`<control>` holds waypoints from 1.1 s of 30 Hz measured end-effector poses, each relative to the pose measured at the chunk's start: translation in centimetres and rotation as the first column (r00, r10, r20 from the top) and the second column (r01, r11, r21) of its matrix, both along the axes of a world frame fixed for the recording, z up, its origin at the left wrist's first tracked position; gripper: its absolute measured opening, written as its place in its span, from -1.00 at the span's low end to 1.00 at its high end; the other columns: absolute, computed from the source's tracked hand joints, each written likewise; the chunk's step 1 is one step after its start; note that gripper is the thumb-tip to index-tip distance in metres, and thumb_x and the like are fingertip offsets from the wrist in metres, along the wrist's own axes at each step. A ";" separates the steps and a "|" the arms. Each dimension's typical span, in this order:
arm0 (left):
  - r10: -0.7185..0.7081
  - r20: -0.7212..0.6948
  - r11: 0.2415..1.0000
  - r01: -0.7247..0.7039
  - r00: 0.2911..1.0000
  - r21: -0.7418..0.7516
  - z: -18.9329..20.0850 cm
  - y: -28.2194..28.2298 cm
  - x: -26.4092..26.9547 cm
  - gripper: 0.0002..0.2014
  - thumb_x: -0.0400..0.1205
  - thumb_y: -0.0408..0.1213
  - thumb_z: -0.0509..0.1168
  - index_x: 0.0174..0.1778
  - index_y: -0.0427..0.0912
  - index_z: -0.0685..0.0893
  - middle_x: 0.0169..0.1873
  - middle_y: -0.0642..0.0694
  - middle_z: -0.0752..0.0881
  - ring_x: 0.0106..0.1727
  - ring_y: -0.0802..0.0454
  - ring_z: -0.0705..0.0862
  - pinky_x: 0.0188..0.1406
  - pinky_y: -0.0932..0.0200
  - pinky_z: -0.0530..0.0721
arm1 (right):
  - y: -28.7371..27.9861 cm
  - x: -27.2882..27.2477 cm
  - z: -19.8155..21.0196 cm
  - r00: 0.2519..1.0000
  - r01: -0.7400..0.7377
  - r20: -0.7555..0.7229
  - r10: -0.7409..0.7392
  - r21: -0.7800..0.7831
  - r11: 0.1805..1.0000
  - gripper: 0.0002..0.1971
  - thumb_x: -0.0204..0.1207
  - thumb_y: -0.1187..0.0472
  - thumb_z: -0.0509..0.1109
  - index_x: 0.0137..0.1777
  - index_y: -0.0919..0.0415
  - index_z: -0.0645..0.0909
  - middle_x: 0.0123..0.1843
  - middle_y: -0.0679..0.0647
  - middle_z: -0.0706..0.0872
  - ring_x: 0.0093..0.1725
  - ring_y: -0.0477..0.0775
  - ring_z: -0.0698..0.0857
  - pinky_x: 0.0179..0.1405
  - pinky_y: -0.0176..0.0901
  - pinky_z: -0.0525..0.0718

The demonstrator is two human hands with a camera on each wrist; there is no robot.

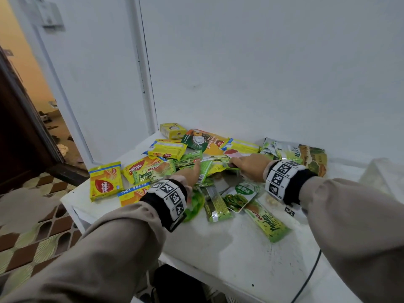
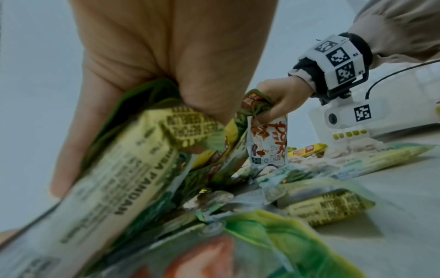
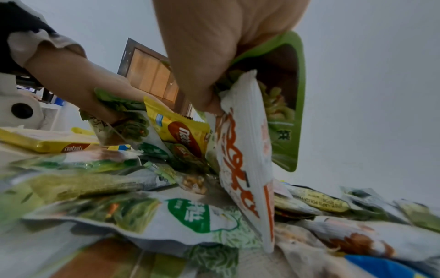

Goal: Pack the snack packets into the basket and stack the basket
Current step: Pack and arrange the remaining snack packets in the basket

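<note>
Snack packets (image 1: 209, 171) lie in a loose heap on the white table (image 1: 218, 248), against the wall (image 1: 262, 62); long axes point every way, most lie flat. Left hand (image 1: 188, 174), at the heap's middle, has fingers curled round a bunch of green packets (image 2: 133, 150), their long axis tilted up off the heap. Right hand (image 1: 249, 166), just right of the left hand, pinches a white-orange packet (image 3: 243, 159) together with a green pouch (image 3: 285, 105); both hang nearly upright, short end up in the fingers. Pandan bar (image 1: 267, 221) lies flat at the heap's near-right edge, long axis running toward the camera. Yellow nabati packs (image 1: 105, 182) lie flat at the heap's left edge. Yellow box (image 1: 173, 130) stands behind the heap by the wall. Loose packets crowd right under both hands. Clear container (image 1: 384, 178) sits right of the heap, blurred. Door (image 1: 21, 127) is left of the table.
</note>
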State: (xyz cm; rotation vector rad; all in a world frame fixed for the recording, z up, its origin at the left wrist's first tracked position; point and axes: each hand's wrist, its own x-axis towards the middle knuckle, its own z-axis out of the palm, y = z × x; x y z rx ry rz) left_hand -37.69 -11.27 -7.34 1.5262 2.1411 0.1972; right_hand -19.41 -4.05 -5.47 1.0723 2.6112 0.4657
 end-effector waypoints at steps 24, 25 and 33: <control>-0.302 -0.446 0.873 0.432 0.843 0.225 7.3 -4.4 0.6 -0.37 0.58 -0.57 0.14 0.50 -0.14 0.05 0.06 -0.31 0.62 -0.11 -0.19 0.61 -0.14 0.01 0.61 | -8.0 5.2 8.8 0.891 0.183 -0.404 -0.208 -0.100 0.978 -0.73 0.66 0.27 0.11 0.30 0.36 0.41 0.05 0.35 0.67 -0.12 0.22 0.61 -0.22 -0.18 0.38; -0.296 -0.444 0.865 0.435 0.846 0.251 7.7 -4.5 1.1 -0.39 0.58 -0.55 0.14 0.49 -0.11 0.06 0.03 -0.29 0.62 -0.14 -0.18 0.59 -0.15 -0.02 0.61 | -8.4 5.6 9.3 0.882 0.188 -0.423 -0.208 -0.090 0.978 -0.73 0.65 0.27 0.11 0.28 0.36 0.41 0.04 0.36 0.66 -0.17 0.17 0.56 -0.23 -0.18 0.36; -0.319 -0.466 0.711 0.534 0.825 0.457 11.0 -5.2 6.8 -0.37 0.62 -0.37 0.17 0.56 -0.16 0.02 0.05 -0.37 0.63 0.01 -0.35 0.63 -0.08 -0.09 0.52 | -12.6 11.6 15.3 0.790 0.228 -0.584 -0.184 0.001 0.974 -0.86 0.60 0.29 0.19 0.08 0.35 0.43 0.02 0.33 0.65 -0.08 0.22 0.64 -0.23 -0.18 0.45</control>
